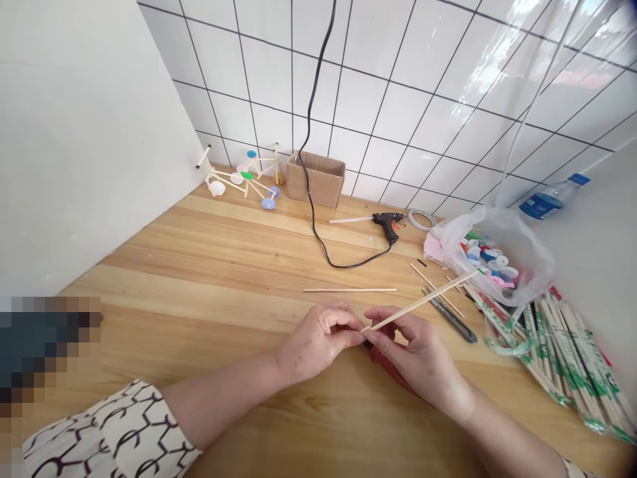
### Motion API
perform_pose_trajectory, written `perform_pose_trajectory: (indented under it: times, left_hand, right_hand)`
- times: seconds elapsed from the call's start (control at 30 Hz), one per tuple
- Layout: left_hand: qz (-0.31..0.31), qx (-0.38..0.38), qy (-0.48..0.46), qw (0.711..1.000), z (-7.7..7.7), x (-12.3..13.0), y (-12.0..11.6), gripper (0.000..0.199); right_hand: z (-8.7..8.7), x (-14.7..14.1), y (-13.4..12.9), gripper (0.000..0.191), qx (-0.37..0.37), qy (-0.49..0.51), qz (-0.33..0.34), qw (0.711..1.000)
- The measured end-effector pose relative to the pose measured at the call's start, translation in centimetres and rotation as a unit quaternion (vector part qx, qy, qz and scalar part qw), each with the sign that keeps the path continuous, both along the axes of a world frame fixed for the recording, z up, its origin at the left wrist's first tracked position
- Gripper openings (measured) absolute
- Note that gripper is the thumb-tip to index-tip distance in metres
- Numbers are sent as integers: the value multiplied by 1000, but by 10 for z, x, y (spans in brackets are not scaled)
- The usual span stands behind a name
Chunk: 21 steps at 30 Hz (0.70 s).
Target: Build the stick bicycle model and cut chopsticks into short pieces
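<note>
Both hands meet in front of me over the wooden table. My left hand (326,338) is closed in a pinch at the near end of a wooden chopstick (423,300). Thumb and fingers of my right hand (423,358) are also closed on that chopstick, close to the same end. Its other end slants up to the right. Beneath my right hand shows a red tool with a dark tip (391,368), mostly hidden; I cannot tell whether the hand grips it. A single thin wooden stick (350,290) lies just beyond my hands.
Right of my hands lie a utility knife (455,318), wrapped chopsticks (572,358) and a plastic bag (535,259) of bottle caps. Behind are a corded glue gun (388,226), a tape roll (421,220), a cardboard box (317,180) and several stick-and-cap models (247,176). A water bottle (552,198) stands at far right.
</note>
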State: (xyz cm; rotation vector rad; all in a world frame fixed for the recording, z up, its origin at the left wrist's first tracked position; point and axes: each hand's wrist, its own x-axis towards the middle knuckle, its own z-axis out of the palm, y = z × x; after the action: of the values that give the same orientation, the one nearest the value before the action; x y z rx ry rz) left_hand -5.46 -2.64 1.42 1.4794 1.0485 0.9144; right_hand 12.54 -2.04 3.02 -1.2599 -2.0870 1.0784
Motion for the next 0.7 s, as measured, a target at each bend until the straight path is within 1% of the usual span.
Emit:
perform_pose_trajectory:
  times: [0.07, 0.2, 0.37, 0.43, 0.53, 0.6, 0.7]
  left_hand:
    - [-13, 12, 2, 1000, -1, 1, -2, 12]
    - [-37, 39, 25, 998, -7, 0, -2, 14]
    - [-87, 88, 87, 988, -13, -3, 1, 15]
    - [-112, 112, 112, 981, -14, -4, 2, 16]
    - [-142, 129, 143, 971, -13, -7, 3, 17]
    - [-153, 137, 154, 967, -12, -9, 4, 17]
    - [-153, 147, 157, 964, -11, -11, 4, 17]
  right_hand:
    - [0, -5, -1, 14, 2, 17, -10, 1000]
    - [-1, -7, -5, 13, 25, -4, -3, 1000]
    - [-3, -5, -8, 9, 62, -49, 38, 996]
    - [-2, -6, -9, 8, 85, -59, 58, 993]
    - [-2, -8, -10, 10, 120, -60, 81, 988]
    - [-1, -9, -11, 11, 140, -62, 92, 984]
    - [-1, -11, -12, 12, 162, -68, 103, 979]
